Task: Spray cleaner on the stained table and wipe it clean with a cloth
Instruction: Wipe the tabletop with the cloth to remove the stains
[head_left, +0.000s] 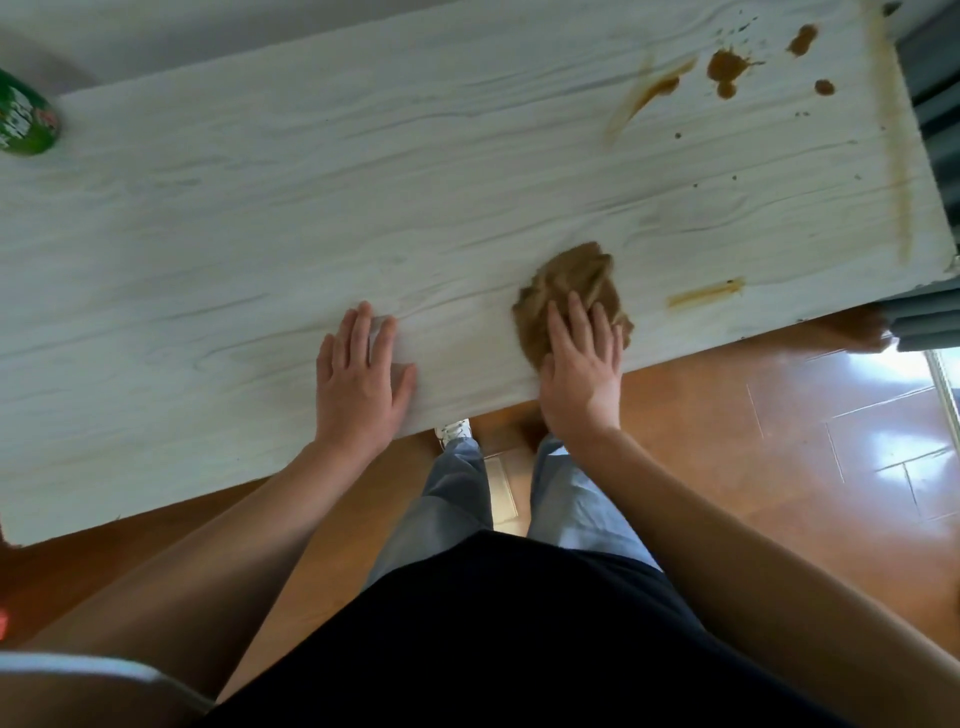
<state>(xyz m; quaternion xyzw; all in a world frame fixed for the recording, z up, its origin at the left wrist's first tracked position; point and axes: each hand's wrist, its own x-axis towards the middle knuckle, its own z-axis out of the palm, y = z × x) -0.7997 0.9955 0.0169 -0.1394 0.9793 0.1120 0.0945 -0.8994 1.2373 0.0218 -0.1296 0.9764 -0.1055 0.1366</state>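
A white wood-grain table (260, 234) fills the upper part of the head view. A crumpled brown cloth (571, 286) lies near its front edge, and my right hand (582, 364) presses flat on the cloth's near part. My left hand (361, 371) rests flat on the bare table beside it, fingers apart, holding nothing. Brown stains (727, 67) spot the far right corner, with a smear (649, 96) next to them. A short brown streak (704, 295) lies right of the cloth, and a long one (901, 182) runs along the right edge.
A green container (26, 122) stands at the table's far left, cut off by the frame. Below the table are a shiny brown floor (779, 441), my legs in grey trousers (457, 493) and a white shoe (454, 430). A grey curtain (935, 104) hangs at the right.
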